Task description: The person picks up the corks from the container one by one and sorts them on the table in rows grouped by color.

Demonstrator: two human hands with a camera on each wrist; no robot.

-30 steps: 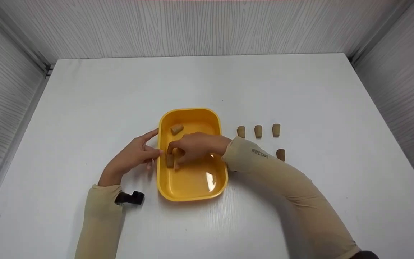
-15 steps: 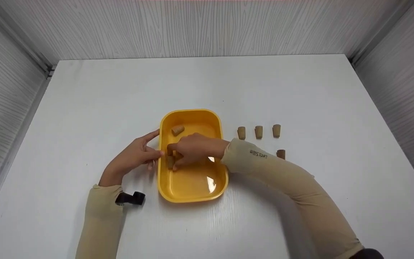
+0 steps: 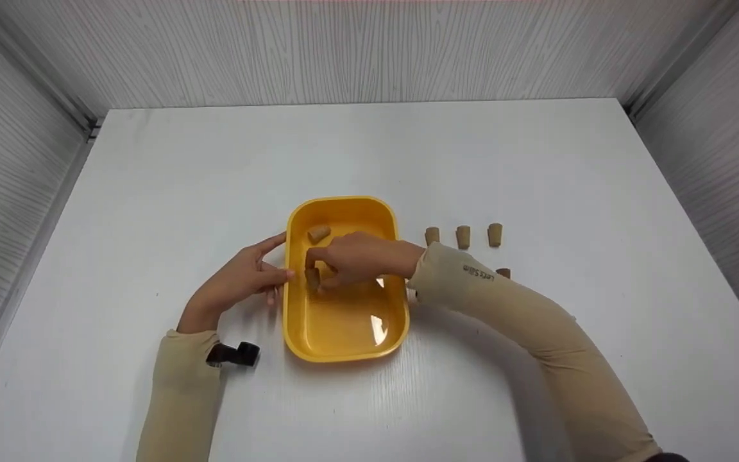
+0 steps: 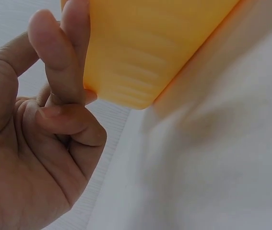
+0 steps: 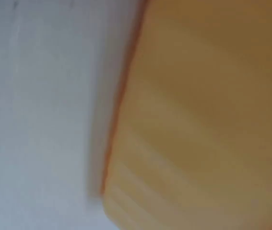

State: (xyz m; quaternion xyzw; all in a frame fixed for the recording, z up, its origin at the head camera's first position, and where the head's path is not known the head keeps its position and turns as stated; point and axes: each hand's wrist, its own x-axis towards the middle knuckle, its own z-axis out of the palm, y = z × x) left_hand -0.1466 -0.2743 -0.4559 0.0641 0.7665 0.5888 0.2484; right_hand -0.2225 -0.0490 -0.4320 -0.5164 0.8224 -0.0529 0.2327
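Observation:
A yellow plastic tray [image 3: 344,343] stands on the white table. My left hand [image 3: 231,282] holds its left side, thumb at the rim and the other fingers outside. In the left wrist view the left-hand fingers [image 4: 73,33] lie against the tray's outer wall [image 4: 140,57], one of them curled. Inside the tray, my right hand [image 3: 366,256] pinches a brown cork stopper [image 3: 312,280] between thumb and fingers near the left wall. A second cork stopper [image 3: 319,233] lies by the far left corner. The right wrist view shows only the tray's blurred outer wall [image 5: 188,120], no hand.
Right of the tray, several cork stoppers lie on the table, among them one in the back row [image 3: 495,235] and a nearer one [image 3: 503,273] partly behind the right sleeve [image 3: 504,301]. Pale wood-grain panels [image 3: 369,51] border the table at the back and sides.
The right hand has drawn the pinched cork stopper slightly away from the tray's left wall, toward the right. The left hand keeps its hold on the rim.

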